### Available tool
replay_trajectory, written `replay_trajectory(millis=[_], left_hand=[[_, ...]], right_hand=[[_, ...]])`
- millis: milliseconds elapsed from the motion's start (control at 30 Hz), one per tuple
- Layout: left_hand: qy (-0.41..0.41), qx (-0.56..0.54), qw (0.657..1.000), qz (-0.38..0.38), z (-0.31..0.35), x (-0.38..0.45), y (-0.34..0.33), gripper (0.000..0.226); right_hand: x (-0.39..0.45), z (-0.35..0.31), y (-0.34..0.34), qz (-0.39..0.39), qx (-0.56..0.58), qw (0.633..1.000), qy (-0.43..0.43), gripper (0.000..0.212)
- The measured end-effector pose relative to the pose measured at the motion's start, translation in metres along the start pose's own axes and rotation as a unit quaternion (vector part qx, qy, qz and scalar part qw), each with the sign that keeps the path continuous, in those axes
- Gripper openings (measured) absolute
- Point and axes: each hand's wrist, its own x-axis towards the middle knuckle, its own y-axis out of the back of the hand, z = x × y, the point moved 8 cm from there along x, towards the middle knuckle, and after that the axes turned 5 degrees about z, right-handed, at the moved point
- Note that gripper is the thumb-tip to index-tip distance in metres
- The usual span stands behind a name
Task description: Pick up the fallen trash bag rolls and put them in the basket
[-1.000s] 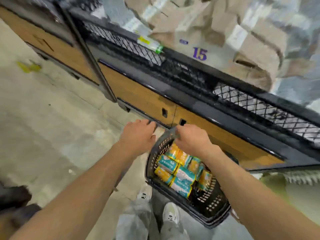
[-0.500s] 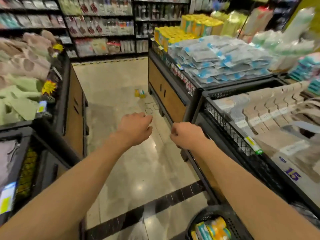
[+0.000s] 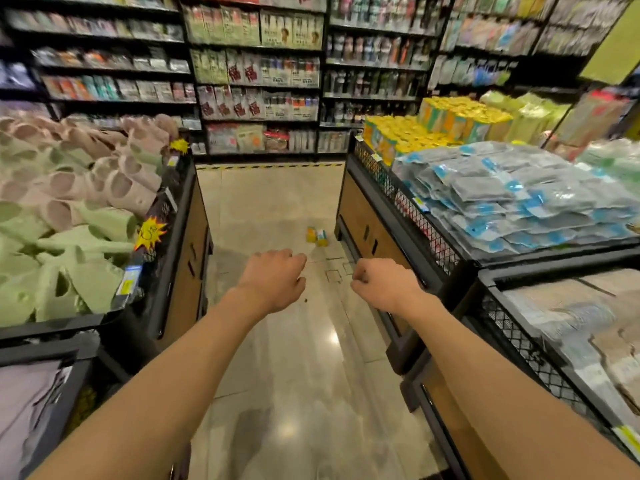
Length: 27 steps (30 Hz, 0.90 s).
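The fallen trash bag rolls [image 3: 316,236], a small yellow and teal cluster, lie on the tiled floor [image 3: 277,209] far down the aisle, just beside the foot of the right-hand display bin [image 3: 367,216]. No basket shows in this view.

Both arms reach forward over the floor in the near middle of the scene. The left hand [image 3: 273,279] and the right hand [image 3: 382,285] have their fingers curled loosely inward, and neither has hold of anything. The rolls are well apart from both hands, farther along the aisle and between them in line, a little nearer the right hand's side.

The step in hand looks to be the approach: walk along the aisle, crouch by the bin's base, and uncurl the fingers before reaching. Because the rolls sit close against the wooden side panel, coming at them from the open aisle side should leave room for the fingers. Gathering the cluster with both hands may save a second trip.

On the left, a bin holds piled pink and green slippers [image 3: 69,209]; on the right, stacked packs in grey and blue [image 3: 512,202].
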Motion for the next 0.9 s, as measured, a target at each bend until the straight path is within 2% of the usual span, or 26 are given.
replay_trajectory(millis=[200,433,567,733,900], left_hand=[[0.004,-0.001,1.000,0.015,-0.025,0.124,-0.023,0.035],[0.072,-0.082,0.994,0.024,-0.065,0.270,-0.055,0.030],[0.096,-0.084,0.992,0.013,-0.100,0.335,-0.073,0.030],[0.086,-0.065,0.994,-0.004,-0.136,0.418,-0.105,0.032],[0.067,-0.090,0.994,0.001,-0.181,0.515,-0.137,0.031]], right_hand=[[0.134,0.030,-0.011,-0.005,-0.010,1.000,0.012,0.027],[0.298,0.066,0.007,0.004,0.015,1.000,0.021,0.025],[0.370,0.085,0.017,0.015,0.029,0.999,0.022,0.023],[0.460,0.099,0.011,0.011,0.027,0.999,0.021,0.018],[0.559,0.109,0.002,0.001,0.003,1.000,0.008,0.023]])
